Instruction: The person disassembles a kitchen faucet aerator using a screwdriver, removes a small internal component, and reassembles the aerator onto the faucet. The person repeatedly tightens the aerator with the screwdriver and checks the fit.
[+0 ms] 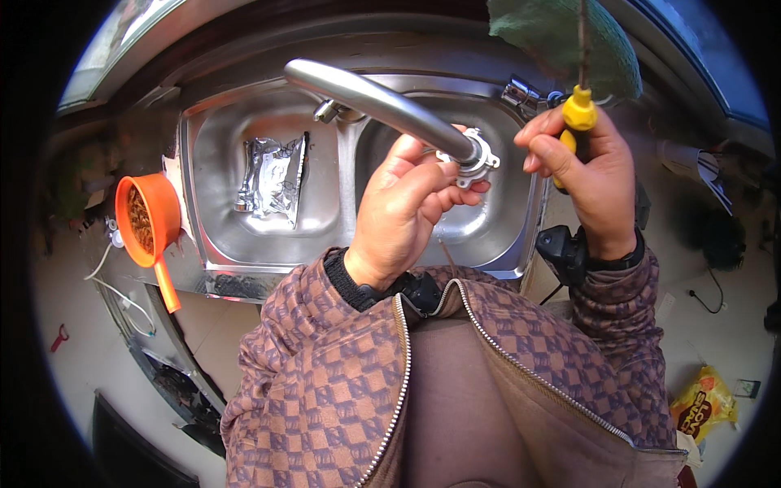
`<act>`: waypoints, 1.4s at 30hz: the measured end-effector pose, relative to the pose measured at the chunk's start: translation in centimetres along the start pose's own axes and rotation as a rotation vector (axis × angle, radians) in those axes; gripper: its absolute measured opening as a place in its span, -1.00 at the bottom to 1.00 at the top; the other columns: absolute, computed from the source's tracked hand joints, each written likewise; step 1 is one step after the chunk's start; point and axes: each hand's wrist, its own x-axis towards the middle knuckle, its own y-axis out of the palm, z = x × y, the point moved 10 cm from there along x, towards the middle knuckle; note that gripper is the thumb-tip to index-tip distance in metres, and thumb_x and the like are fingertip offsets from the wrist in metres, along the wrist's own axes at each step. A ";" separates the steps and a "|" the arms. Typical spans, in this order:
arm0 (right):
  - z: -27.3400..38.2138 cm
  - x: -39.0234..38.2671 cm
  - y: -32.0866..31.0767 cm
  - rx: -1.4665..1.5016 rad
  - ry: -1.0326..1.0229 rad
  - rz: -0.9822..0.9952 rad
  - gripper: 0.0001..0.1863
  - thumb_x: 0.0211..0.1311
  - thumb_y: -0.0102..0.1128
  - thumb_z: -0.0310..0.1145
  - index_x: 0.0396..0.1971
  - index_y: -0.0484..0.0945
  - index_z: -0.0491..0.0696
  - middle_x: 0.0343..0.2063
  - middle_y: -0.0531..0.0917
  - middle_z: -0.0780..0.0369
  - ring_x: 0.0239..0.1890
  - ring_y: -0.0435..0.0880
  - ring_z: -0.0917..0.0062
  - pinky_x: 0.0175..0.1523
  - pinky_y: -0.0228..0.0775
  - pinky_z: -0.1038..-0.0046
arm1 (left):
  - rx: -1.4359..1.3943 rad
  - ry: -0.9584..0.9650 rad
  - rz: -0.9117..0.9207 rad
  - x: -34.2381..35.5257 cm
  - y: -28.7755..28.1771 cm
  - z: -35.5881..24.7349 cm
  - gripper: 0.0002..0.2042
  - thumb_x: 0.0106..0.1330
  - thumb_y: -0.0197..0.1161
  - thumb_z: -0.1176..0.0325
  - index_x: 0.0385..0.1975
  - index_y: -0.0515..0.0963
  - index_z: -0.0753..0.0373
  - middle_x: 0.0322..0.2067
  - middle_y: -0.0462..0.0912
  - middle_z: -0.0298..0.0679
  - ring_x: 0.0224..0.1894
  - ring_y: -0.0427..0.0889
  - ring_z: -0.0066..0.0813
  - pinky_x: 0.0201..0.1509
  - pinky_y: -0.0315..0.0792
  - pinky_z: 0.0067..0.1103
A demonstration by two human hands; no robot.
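Note:
A curved, brushed-metal faucet spout (374, 102) is in my left hand (399, 207), lifted above the right bowl of a double steel sink (348, 171). My fingers wrap round its base end, where a white lobed flange (486, 163) surrounds the pipe. Its outlet end points up and to the left. To the right, apart from the spout, my right hand (604, 167) grips a screwdriver (579, 110) by its yellow and black handle. The shaft points away from me, its tip cut off by the picture's edge.
A silvery foil pouch (277, 179) lies in the left bowl. An orange long-handled dipper (167, 215) holding brown bits rests left of the sink. Behind my right hand are a chrome fitting (522, 93) and a green cloth (561, 41). A yellow bag (701, 403) sits at lower right.

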 end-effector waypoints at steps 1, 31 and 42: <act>-0.6 -0.3 -0.2 -0.002 0.014 0.012 -0.86 0.10 0.23 -0.50 -0.35 0.46 -0.13 -0.42 0.55 0.31 -0.45 0.50 0.73 -0.29 0.38 0.68 | 0.002 0.002 -0.013 0.0 -0.1 0.1 -0.63 0.26 -0.06 0.43 0.07 0.27 0.39 -0.12 0.51 0.03 -0.19 0.59 -0.25 -0.12 0.50 -0.54; -7.7 -0.5 6.0 0.814 0.242 0.375 -0.54 0.23 0.11 -0.32 0.08 0.29 -0.16 -0.26 0.57 0.17 -0.33 0.63 0.52 -0.23 0.48 0.57 | 0.529 0.289 -0.137 -2.2 -0.2 -4.3 -0.58 0.20 0.21 0.53 0.09 0.35 0.36 -0.04 0.50 -0.19 -0.01 0.48 -0.47 0.11 0.31 -0.53; -7.5 0.1 5.3 0.765 0.207 0.367 -0.55 0.18 0.18 -0.40 0.07 0.34 -0.14 -0.20 0.54 0.19 -0.30 0.60 0.55 -0.11 0.49 0.52 | 0.599 0.516 -0.062 -2.6 0.9 -6.9 -0.67 0.04 0.31 0.61 -0.14 0.48 0.37 -0.11 0.42 -0.18 -0.11 0.46 -0.49 0.01 0.36 -0.58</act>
